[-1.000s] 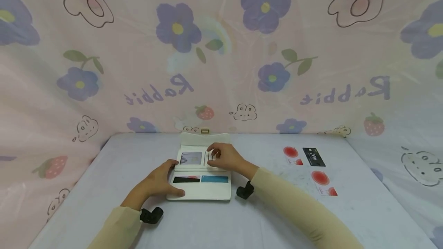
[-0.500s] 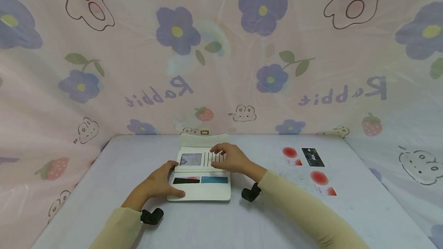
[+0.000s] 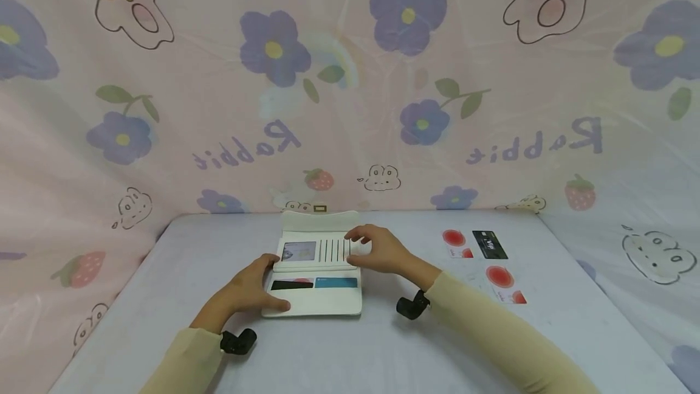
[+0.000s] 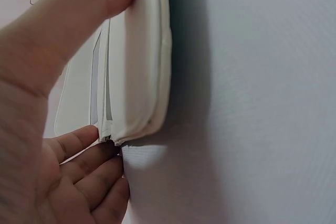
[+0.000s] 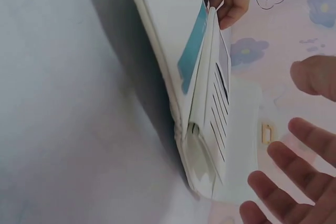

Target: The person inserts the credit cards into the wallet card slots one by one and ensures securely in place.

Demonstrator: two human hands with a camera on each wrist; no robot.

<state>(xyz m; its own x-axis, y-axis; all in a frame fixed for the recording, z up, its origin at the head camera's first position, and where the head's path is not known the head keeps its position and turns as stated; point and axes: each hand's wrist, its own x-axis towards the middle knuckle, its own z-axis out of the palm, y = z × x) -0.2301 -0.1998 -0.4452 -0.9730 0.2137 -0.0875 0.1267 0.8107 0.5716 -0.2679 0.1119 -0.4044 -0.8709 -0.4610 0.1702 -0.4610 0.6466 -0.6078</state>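
A white wallet (image 3: pixel 312 306) lies spread on the table, its clasp flap (image 3: pixel 319 222) pointing away. My left hand (image 3: pixel 248 290) grips its left edge, the thumb on the near panel and the fingers at the fold. A blue card (image 3: pixel 336 283) and a black card (image 3: pixel 292 284) show in the near panel's pockets. On the upper panel are a clear window (image 3: pixel 298 251) and a row of narrow card slots (image 5: pixel 218 124). Beside those slots, at the wallet's right edge, hovers my right hand (image 3: pixel 383 250). In the right wrist view its fingers are spread and hold nothing.
To the right on the white table (image 3: pixel 426 345) lie two red-and-white cards, the farther card (image 3: pixel 455 243) and the nearer card (image 3: pixel 504 283), plus a black VIP card (image 3: pixel 490 244). A patterned curtain (image 3: pixel 350 96) hangs behind the table and along its sides.
My right hand has moved to the right across the card slots, from beside the window to the wallet's right edge, uncovering the slots. My left hand keeps its grip on the wallet.
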